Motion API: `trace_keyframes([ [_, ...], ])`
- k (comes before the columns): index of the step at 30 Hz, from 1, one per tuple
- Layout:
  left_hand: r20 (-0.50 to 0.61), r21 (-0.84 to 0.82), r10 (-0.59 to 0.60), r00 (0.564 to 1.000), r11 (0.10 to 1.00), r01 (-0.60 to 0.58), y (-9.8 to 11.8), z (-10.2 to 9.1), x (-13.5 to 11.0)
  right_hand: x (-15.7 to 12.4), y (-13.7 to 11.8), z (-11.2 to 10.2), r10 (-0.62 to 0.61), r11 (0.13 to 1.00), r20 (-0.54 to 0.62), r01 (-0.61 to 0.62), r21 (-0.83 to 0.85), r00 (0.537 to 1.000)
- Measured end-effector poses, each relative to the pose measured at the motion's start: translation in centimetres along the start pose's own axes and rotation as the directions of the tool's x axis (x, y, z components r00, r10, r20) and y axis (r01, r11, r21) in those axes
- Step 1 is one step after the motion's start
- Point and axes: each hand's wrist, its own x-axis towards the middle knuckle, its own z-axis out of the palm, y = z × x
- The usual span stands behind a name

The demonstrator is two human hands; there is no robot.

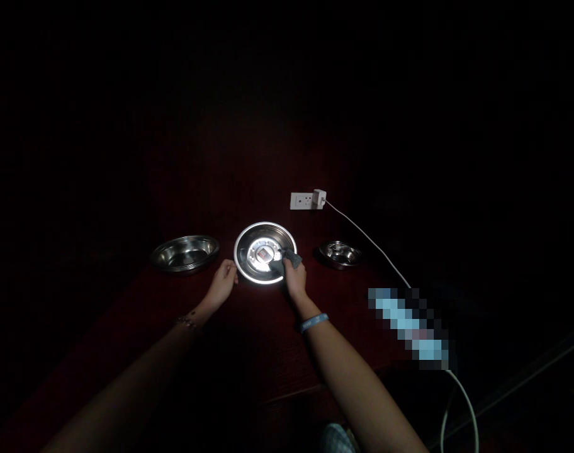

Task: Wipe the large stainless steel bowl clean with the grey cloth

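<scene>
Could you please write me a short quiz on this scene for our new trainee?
1. True or false: the left hand touches the rim of the middle steel dish.
2. What does the right hand hold against that dish? A a sponge; B a grey cloth; C a spoon.
3. Short answer: what is plugged into the power strip?
Key: 1 true; 2 B; 3 a white adapter with a white cable.
</scene>
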Motion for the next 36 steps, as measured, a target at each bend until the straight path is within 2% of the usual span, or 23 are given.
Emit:
trace_keyframes([
  [9, -0.029, -0.037, -0.057, 0.998, 0.998, 0.056, 0.13, 0.03, 0.0, -0.06, 0.1, 0.15, -0.005, 1.0, -0.008, 0.005, 0.027, 1.0],
  [20, 0.008, -0.098, -0.144, 0.99, 0.985, 0.144, 0.46, 0.25, 0.12, -0.08, -0.04, -0.06, 0.003, 1.0, 0.015, -0.003, -0.001, 1.0],
  [25, 0.005, -0.073, -0.093, 0.996, 0.993, 0.093, 0.57, 0.24, 0.01, -0.1, -0.21, -0.04, 0.016, 1.0, 0.012, -0.016, -0.01, 1.0],
  [36, 0.038, -0.015, -0.094, 0.995, 0.995, 0.095, 0.75, 0.21, 0.03, 0.02, -0.04, -0.04, 0.018, 1.0, -0.006, -0.018, 0.014, 1.0],
])
